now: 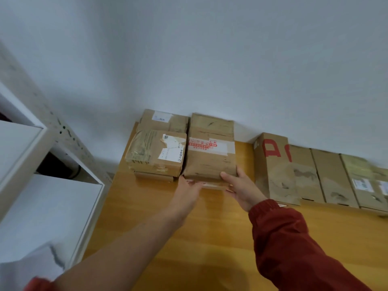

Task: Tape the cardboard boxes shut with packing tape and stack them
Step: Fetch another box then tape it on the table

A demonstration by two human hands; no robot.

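A brown cardboard box with red-printed white tape (pixel 211 152) lies on top of a stack at the back of the wooden table (pixel 199 238), against the wall. My left hand (pixel 189 189) touches its near left corner from below. My right hand (pixel 241 189) grips its near right corner, thumb on top. Left of it stands a second stack: a taped box with white labels (pixel 156 153) on thinner boxes, and another labelled box (pixel 164 120) behind it. No tape roll is in view.
A row of several taller brown boxes (pixel 327 175) stands along the wall at the right, the nearest marked with red letters (pixel 273 164). A white shelf unit (pixel 46 185) stands close at the left of the table.
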